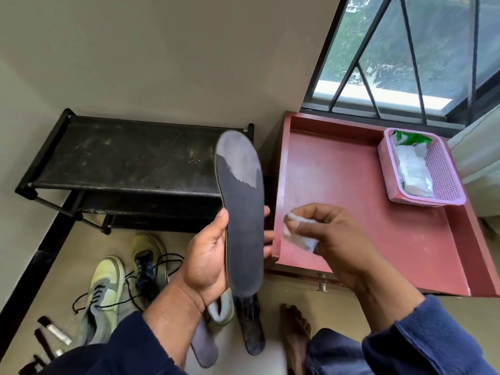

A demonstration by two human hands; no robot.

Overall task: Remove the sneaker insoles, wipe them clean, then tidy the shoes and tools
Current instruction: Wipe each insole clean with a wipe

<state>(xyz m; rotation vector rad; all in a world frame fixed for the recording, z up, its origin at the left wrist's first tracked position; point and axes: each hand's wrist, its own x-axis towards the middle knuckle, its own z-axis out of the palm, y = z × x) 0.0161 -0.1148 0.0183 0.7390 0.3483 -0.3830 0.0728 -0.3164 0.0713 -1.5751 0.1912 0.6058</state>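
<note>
Sneaker insole, long, dark grey with a pale worn patch at the toe (243, 220), held upright mid-frame in the left hand (208, 263), thumb and fingers curled round its edges; right hand (322, 234) just beside it, pinching a crumpled white wipe (297, 234), so wiping judged under way. Left to do, seemingly: yellow-green lace-up sneakers (105, 293) and two more dark insoles (249, 326) lying loose on the floor, untidied. Open room over the red raised-edge tabletop (351, 190), pink mesh basket (446, 169) at its far corner; black shoe rack (121, 155) close behind the insole.

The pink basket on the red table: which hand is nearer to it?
The right hand, holding a white wipe, is nearer the pink basket, below and left of it. The left hand holds the insole, farther left.
</note>
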